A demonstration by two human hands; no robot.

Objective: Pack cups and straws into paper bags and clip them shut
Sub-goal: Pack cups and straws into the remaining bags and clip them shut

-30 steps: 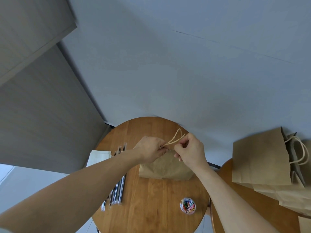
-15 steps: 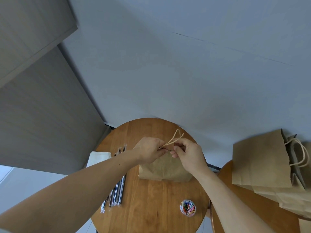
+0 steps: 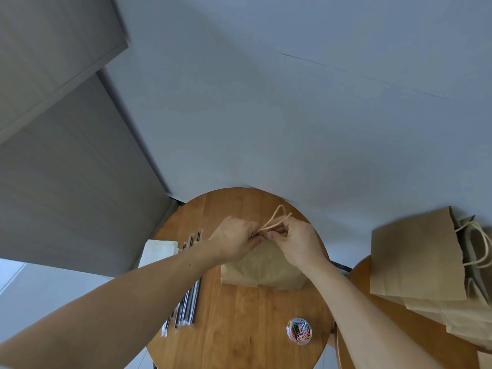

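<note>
A brown paper bag (image 3: 262,267) stands on the round wooden table (image 3: 239,315), its top edges pressed together. My left hand (image 3: 235,242) and my right hand (image 3: 296,242) meet at the bag's top and pinch it just below the two cord handles (image 3: 277,218), which stick up behind my fingers. Something small and thin sits between my fingertips; I cannot tell what it is. Wrapped straws (image 3: 187,304) lie in a row at the table's left. A clear tub of coloured paper clips (image 3: 299,330) sits near the front right.
Folded white paper bags (image 3: 157,251) lie at the table's left edge beside the straws. A pile of brown paper bags (image 3: 426,265) with handles lies on a second wooden table (image 3: 386,342) to the right. A plain wall rises behind both tables.
My right hand has shifted slightly left and down, closing in on my left hand at the bag's top. The bag and everything else on the table stay put.
</note>
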